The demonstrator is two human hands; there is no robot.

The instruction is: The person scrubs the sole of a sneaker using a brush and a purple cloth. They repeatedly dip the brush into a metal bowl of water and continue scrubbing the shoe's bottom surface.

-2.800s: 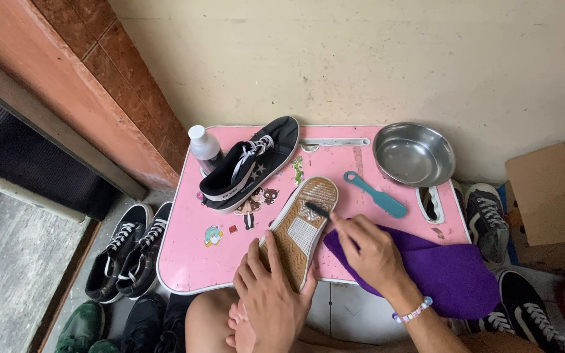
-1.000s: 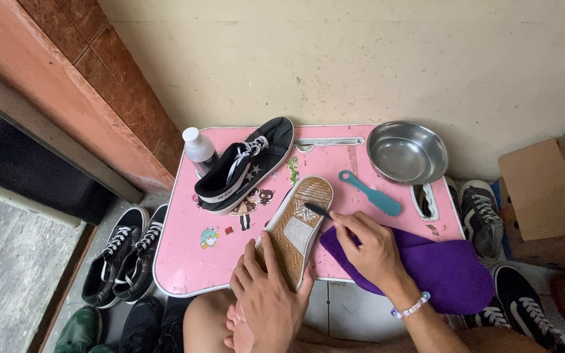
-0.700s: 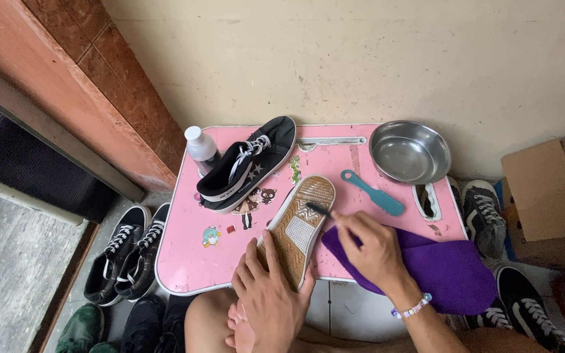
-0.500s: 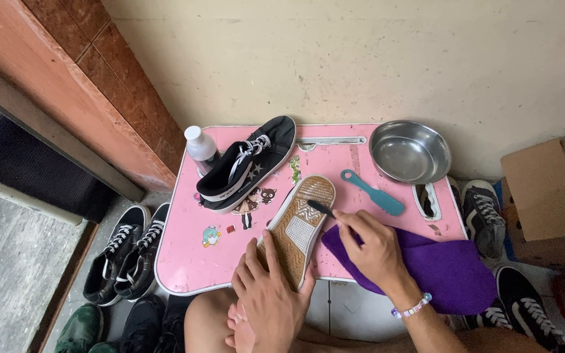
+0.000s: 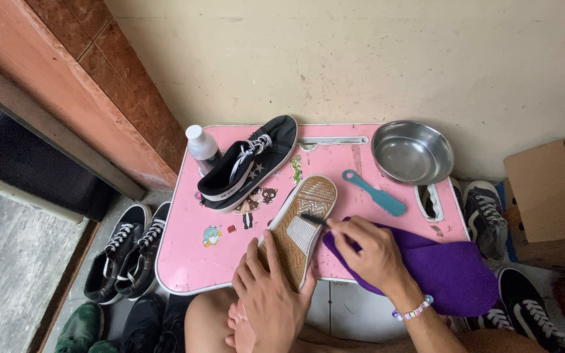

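Hands first: the left hand (image 5: pixel 271 297) lies flat with fingers spread over the heel end of an upturned sneaker with a tan rubber sole (image 5: pixel 299 229), pinning it to the small pink folding table (image 5: pixel 184 252). The right hand (image 5: pixel 371 252) is curled tight around a thin dark brush (image 5: pixel 315 220), pinched between thumb and fingertips, with the tip touching the middle of the sole. A beaded bracelet (image 5: pixel 413 310) sits on that wrist.

That sole-up sneaker lies at an angle near the front edge of the table, toe pointing away from the person. Under the right hand there's a purple cloth (image 5: pixel 446 268) hanging off the table's front right corner.

Other stuff on the table: a black canvas sneaker with white laces and a star on its side (image 5: pixel 246 163) at the back left, a small clear plastic bottle with a white cap (image 5: pixel 202 149) touching it on the left, a round steel bowl (image 5: pixel 412 151) at the back right, and a teal plastic brush (image 5: pixel 374 192) between the bowl and the upturned shoe. Cartoon stickers (image 5: pixel 253 199) are stuck on the tabletop just under the black sneaker.

A brown cardboard box (image 5: pixel 550 196) stands on the floor to the right, plain side up. More black sneakers (image 5: pixel 129 258) sit on the floor to the left.
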